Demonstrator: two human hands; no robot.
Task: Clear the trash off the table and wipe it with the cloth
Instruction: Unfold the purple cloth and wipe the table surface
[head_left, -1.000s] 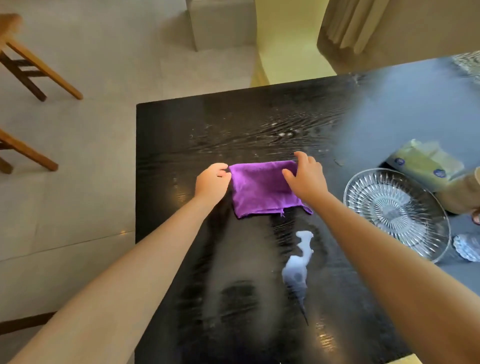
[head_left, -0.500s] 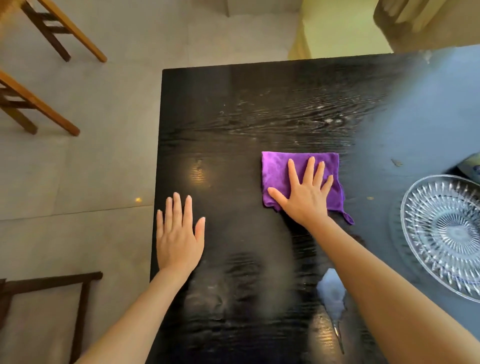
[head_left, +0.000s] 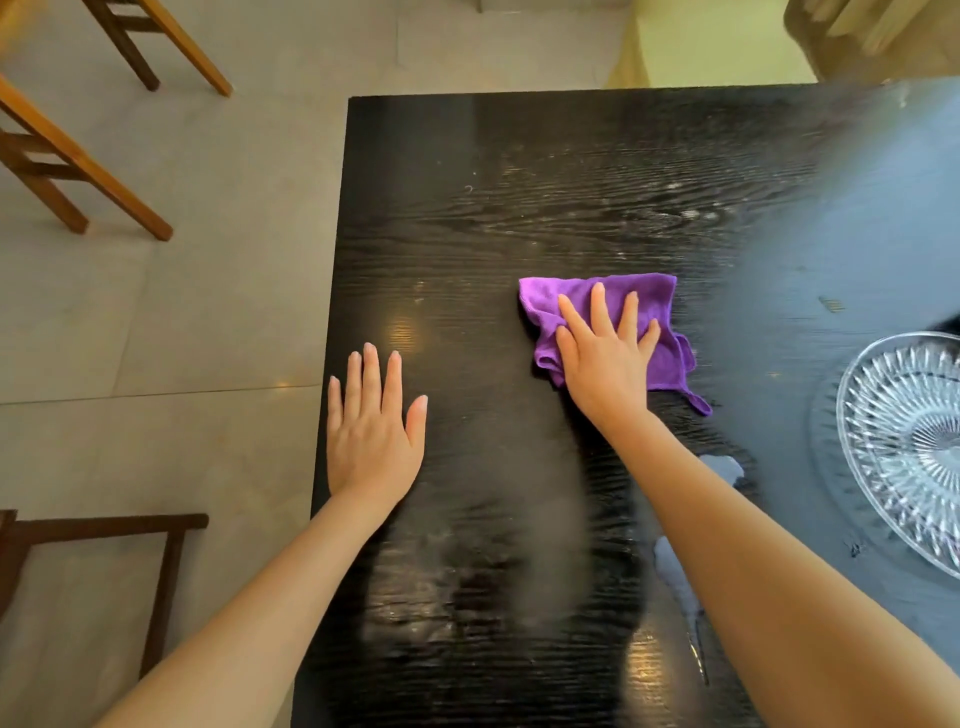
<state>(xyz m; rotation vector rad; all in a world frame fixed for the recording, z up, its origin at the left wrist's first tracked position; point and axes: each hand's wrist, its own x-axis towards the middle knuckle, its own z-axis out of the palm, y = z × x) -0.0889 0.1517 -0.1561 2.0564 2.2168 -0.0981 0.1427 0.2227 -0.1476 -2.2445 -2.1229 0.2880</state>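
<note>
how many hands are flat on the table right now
2: the left hand lies palm down on bare table near its left edge; the right hand presses the purple cloth mid-table.

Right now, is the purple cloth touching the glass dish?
Apart. The head view shows bare dark table between the purple cloth, pressed under the right hand, and the glass dish.

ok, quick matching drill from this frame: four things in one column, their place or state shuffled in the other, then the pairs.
1. cloth
2. left hand
3. glass dish
4. chair

A. flat on bare table, near its left edge
B. on the floor, left of the table
C. pressed under the right hand
D. at the table's right side, cut by the frame

Pairs: 1-C, 2-A, 3-D, 4-B
</note>
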